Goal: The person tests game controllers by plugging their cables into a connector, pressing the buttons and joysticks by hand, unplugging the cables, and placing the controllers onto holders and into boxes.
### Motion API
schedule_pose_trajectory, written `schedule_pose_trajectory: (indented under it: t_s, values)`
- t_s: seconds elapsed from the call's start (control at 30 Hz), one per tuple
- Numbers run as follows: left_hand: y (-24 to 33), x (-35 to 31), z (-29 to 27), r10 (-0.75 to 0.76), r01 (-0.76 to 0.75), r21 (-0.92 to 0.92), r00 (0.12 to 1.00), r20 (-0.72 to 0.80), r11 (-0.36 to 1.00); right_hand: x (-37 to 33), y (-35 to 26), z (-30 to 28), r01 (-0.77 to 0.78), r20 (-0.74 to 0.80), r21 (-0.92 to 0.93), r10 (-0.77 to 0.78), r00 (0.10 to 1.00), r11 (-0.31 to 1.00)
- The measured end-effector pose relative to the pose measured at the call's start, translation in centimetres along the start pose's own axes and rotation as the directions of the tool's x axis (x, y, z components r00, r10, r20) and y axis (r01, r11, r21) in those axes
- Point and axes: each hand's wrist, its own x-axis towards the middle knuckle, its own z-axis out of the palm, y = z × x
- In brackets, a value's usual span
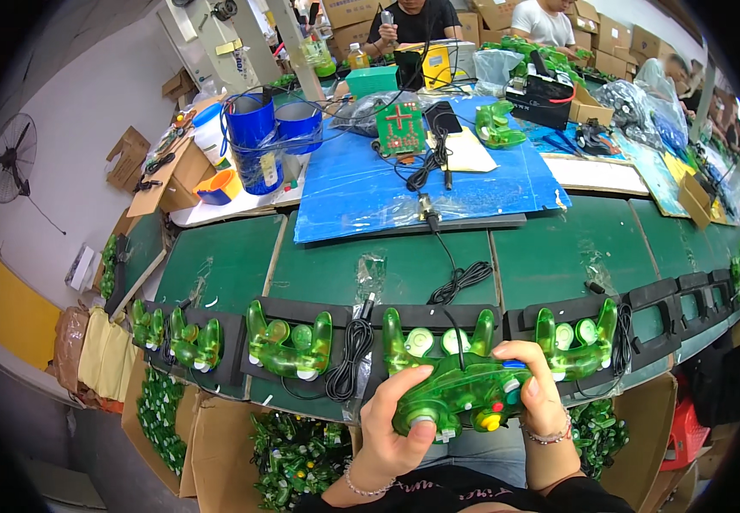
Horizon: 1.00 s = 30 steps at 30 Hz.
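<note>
A translucent green game controller [451, 392] is held in front of me, its coloured buttons and sticks facing up. My left hand [394, 425] grips its left side, thumb by the grey stick. My right hand [543, 395] holds the other side, index finger along the top edge near a blue shoulder button; a yellow stick and a red button show there. A black cable leaves the controller's top edge. Just beyond it, another green controller [396, 340] rests in a black foam holder. More green controllers [291, 349] sit in holders to the left, and one [575, 338] to the right.
Coiled black cables [353, 355] lie among the holders on a green conveyor [319, 265]. Beyond is a blue board [344, 205] with a green circuit board [401, 128] and a phone. Cardboard boxes [233, 453] of green parts stand below. Other people sit across the table.
</note>
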Motion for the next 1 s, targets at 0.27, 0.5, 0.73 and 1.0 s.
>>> schedule_pose_trajectory:
  t_s: [0.27,0.5,0.73,1.0]
  values:
    - [-0.2,0.4,-1.7,-0.059,0.080,-0.161,0.989,0.134,0.984,-0.4,0.2,0.6,-0.011,0.069,-0.006,0.012,0.998,1.000]
    - [0.1,0.4,-2.1,-0.075,0.115,-0.174,0.972,0.223,0.978,0.9,-0.3,1.3,0.062,-0.037,-0.273,-0.076,0.996,0.960]
    - [0.8,0.4,-2.6,0.005,0.004,-0.039,0.975,0.223,0.999,1.5,-1.2,1.7,-0.082,-0.008,-0.158,0.082,0.997,0.984]
    - [1.0,-0.1,-2.4,0.165,-0.188,0.096,0.964,0.207,0.977,1.8,-1.4,2.7,-0.127,-0.065,-0.037,0.124,0.990,0.991]
